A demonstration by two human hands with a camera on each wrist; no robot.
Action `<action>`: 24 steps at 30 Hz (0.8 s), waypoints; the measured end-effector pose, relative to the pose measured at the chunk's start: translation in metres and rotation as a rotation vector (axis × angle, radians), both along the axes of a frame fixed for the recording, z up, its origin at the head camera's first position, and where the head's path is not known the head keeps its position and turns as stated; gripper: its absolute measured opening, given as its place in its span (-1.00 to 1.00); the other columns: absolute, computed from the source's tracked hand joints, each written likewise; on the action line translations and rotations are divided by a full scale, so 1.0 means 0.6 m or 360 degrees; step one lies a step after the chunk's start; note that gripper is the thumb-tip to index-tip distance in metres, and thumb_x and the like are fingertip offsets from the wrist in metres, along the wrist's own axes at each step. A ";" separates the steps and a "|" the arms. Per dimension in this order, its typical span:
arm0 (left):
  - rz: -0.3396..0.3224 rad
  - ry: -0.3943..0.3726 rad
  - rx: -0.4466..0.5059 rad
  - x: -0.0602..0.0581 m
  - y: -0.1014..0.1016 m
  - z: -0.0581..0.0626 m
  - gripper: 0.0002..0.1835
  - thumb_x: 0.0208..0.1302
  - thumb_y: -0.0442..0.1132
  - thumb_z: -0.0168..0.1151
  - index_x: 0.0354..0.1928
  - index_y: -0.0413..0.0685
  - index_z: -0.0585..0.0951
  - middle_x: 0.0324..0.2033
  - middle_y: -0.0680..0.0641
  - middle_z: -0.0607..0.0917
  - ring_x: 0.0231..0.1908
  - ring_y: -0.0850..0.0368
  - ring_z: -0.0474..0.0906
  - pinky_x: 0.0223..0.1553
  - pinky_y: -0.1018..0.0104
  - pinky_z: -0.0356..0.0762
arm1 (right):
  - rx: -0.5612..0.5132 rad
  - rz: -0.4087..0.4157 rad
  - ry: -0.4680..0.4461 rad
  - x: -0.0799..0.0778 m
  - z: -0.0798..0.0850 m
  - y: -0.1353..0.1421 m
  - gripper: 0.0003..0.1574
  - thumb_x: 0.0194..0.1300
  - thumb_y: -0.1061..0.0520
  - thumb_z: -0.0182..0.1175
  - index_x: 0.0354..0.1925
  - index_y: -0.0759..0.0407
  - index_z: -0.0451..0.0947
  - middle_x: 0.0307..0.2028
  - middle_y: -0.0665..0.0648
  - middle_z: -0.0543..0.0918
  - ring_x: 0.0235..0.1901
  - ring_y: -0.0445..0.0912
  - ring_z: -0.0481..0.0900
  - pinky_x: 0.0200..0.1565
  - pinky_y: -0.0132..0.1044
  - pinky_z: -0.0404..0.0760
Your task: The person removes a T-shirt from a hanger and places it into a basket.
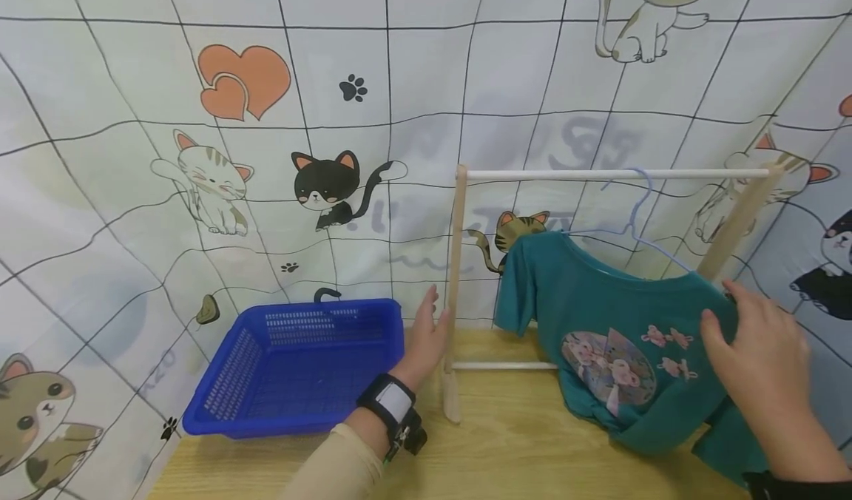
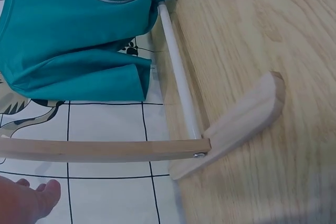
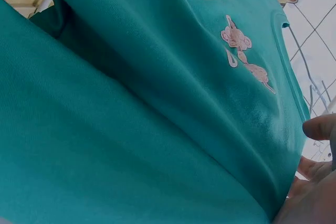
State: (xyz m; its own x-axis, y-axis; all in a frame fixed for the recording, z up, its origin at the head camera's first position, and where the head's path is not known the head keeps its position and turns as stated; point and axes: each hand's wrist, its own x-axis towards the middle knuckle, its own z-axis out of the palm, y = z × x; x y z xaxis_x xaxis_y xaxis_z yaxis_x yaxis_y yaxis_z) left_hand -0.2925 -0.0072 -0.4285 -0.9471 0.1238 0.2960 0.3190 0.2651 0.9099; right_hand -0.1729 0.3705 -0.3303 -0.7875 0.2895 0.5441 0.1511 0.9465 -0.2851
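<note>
A teal shirt (image 1: 639, 300) with a round printed picture hangs on a light blue hanger (image 1: 632, 223). The hanger's hook goes over the top bar of a small wooden clothes rack (image 1: 455, 263). My right hand (image 1: 765, 352) is at the shirt's right shoulder, thumb spread from the fingers, fingertips right at the fabric's edge; the right wrist view shows them beside the teal cloth (image 3: 157, 103). Beside the rack's left post, my left hand (image 1: 426, 337) is held with straight fingers and nothing in it. In the left wrist view its fingers (image 2: 47, 198) appear near the post.
A blue plastic basket (image 1: 299, 382) stands left of the rack on the wood-grain table (image 1: 506, 441). Behind is a white gridded cloth (image 1: 426, 63) printed with cartoon cats. The rack's foot (image 2: 247, 119) and white lower bar (image 2: 178, 72) sit low near the tabletop.
</note>
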 end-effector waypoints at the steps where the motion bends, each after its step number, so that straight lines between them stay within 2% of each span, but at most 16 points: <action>1: 0.0010 0.0006 0.0005 -0.001 0.002 0.001 -0.41 0.50 -0.16 -0.16 0.47 -0.10 -0.02 0.39 -0.22 0.19 0.35 -0.20 0.16 0.29 -0.11 0.24 | -0.0002 0.0009 0.0009 0.000 0.000 0.000 -0.27 0.40 0.03 -0.05 0.42 0.26 0.04 0.21 0.55 0.28 0.11 0.49 0.19 0.09 0.42 0.13; 5: 0.0061 -0.0006 0.0027 -0.005 0.008 0.007 -0.44 0.51 -0.10 -0.20 0.46 -0.05 0.03 0.36 -0.22 0.25 0.33 -0.18 0.22 0.26 -0.11 0.29 | -0.0017 0.0062 0.0058 0.003 0.002 -0.004 -0.38 0.44 0.08 -0.12 0.37 0.29 0.15 0.12 0.56 0.37 0.07 0.47 0.26 0.04 0.40 0.19; 12: 0.0086 -0.0051 0.0040 -0.017 0.017 0.008 -0.44 0.51 -0.01 -0.23 0.46 0.04 0.05 0.35 -0.19 0.28 0.30 -0.09 0.28 0.25 -0.06 0.33 | -0.0106 0.0181 0.0074 0.011 0.007 -0.006 -0.43 0.48 0.09 -0.20 0.34 0.32 0.20 0.12 0.56 0.37 0.10 0.48 0.25 0.16 0.36 0.13; 18: 0.0039 -0.0077 0.0020 -0.018 0.025 0.007 -0.43 0.50 0.06 -0.28 0.47 0.08 0.05 0.32 -0.17 0.33 0.28 -0.08 0.32 0.22 -0.05 0.37 | -0.0119 0.0184 0.0092 0.015 0.007 -0.006 -0.45 0.49 0.08 -0.22 0.33 0.30 0.24 0.11 0.53 0.39 0.09 0.46 0.29 0.07 0.37 0.21; 24: 0.0070 -0.0059 -0.0034 -0.019 0.027 0.010 -0.45 0.51 0.07 -0.31 0.42 0.02 0.17 0.27 -0.16 0.42 0.24 -0.06 0.39 0.22 0.00 0.39 | -0.0135 0.0176 0.0084 0.016 0.008 -0.010 -0.45 0.50 0.05 -0.23 0.32 0.29 0.26 0.11 0.51 0.40 0.08 0.45 0.31 0.04 0.35 0.25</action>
